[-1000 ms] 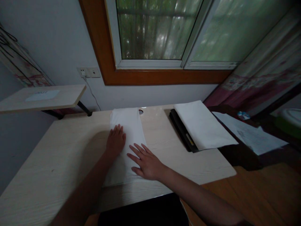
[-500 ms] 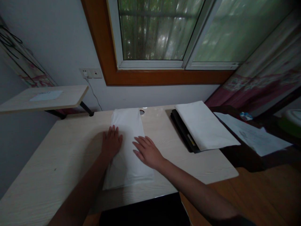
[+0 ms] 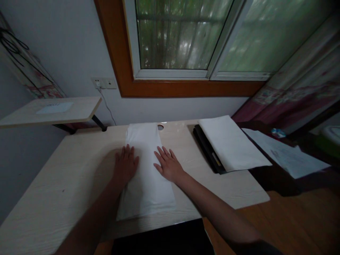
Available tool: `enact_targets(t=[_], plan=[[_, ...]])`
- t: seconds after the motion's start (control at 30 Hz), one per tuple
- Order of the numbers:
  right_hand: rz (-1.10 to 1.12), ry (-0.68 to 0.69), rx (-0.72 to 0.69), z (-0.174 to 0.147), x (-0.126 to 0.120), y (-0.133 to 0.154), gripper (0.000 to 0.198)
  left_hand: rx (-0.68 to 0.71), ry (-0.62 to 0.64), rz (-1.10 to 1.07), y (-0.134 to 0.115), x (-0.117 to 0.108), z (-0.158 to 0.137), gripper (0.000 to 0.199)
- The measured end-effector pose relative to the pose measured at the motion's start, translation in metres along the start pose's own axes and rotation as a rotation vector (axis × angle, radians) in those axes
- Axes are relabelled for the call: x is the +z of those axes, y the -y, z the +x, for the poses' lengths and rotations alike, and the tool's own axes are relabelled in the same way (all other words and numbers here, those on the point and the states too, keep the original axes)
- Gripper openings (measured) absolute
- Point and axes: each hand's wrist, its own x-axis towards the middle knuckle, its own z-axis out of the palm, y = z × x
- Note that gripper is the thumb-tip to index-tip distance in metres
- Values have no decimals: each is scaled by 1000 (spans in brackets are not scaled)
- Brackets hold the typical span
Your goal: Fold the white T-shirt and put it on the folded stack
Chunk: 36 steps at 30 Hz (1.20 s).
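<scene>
A white cloth [image 3: 146,184], folded into a long flat strip, lies on the pale wooden desk [image 3: 66,163], reaching from near its back edge toward the front. My left hand [image 3: 126,164] rests flat over the cloth's left edge, fingers stretched forward. Across from it, my right hand [image 3: 169,164] lies on the right edge with its fingers spread. Neither hand grasps anything. Light creases show near the cloth's front end.
A black folder [image 3: 208,150] with a white sheet [image 3: 233,143] on it lies on the desk's right side. Farther right is another paper [image 3: 284,152] on a dark surface. A raised shelf [image 3: 79,108] stands at back left, below a wall socket [image 3: 103,83].
My right hand has shifted slightly forward and right toward the cloth's edge, its fingers spreading more. My left hand has stayed nearly in place.
</scene>
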Motion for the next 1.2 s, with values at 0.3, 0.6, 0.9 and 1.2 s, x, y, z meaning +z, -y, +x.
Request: enact_targets(t=[0.3, 0.6, 0.9, 1.2], plan=[[-31, 1, 9, -31, -5, 16, 58, 82, 4, 38, 3, -4, -33, 63], [-1, -24, 5, -35, -8, 18, 57, 9, -100, -103, 38, -6, 28, 49], [12, 0, 13, -34, -13, 18, 58, -295, -84, -226, 48, 3, 94, 29], [22, 6, 18, -34, -11, 18, 57, -191, -84, -284, 56, 10, 114, 14]])
